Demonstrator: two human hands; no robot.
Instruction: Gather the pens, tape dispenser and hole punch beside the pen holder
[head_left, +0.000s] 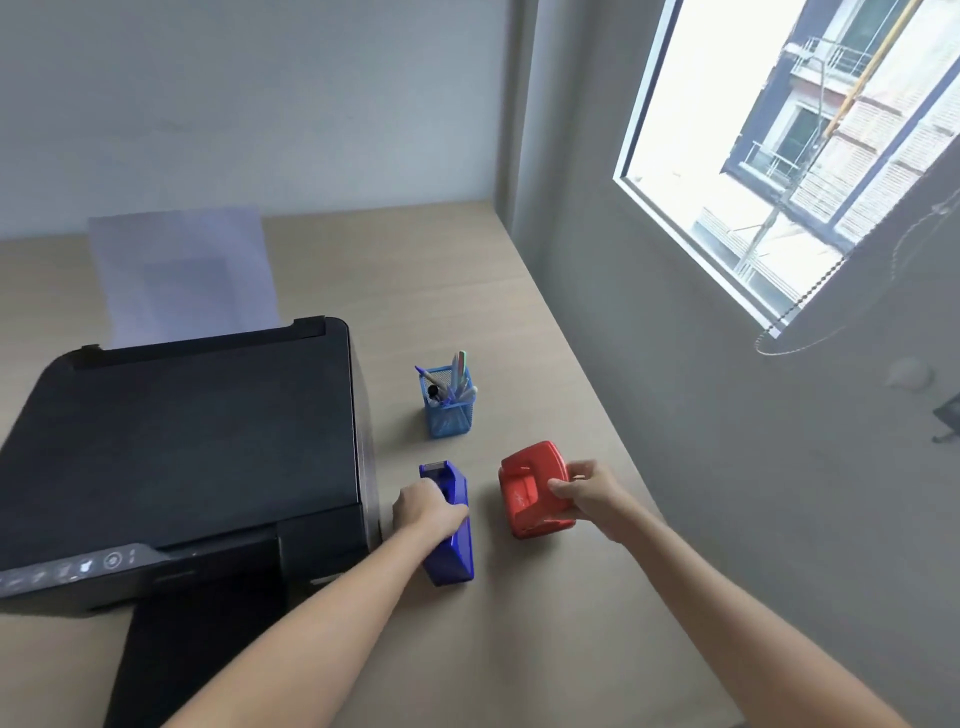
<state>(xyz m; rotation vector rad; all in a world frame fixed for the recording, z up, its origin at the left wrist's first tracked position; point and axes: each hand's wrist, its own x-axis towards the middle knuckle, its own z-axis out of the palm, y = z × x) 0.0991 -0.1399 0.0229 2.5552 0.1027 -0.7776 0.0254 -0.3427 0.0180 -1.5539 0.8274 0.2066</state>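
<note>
Head view: hands grip tape dispenser (451, 525), long axis pointing away, and hole punch (534, 488)

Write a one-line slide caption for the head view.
Left hand grips the blue tape dispenser, right hand the red hole punch, near the pen holder beside a printer.

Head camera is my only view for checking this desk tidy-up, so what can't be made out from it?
- Tape dispenser: its middle and any tape roll, covered by the left hand.
- Hole punch: near-right side, hidden by the right hand.
- Pens in the pen holder: too small to count.
- Printer: panel icons blurred; left side cut off.
</note>
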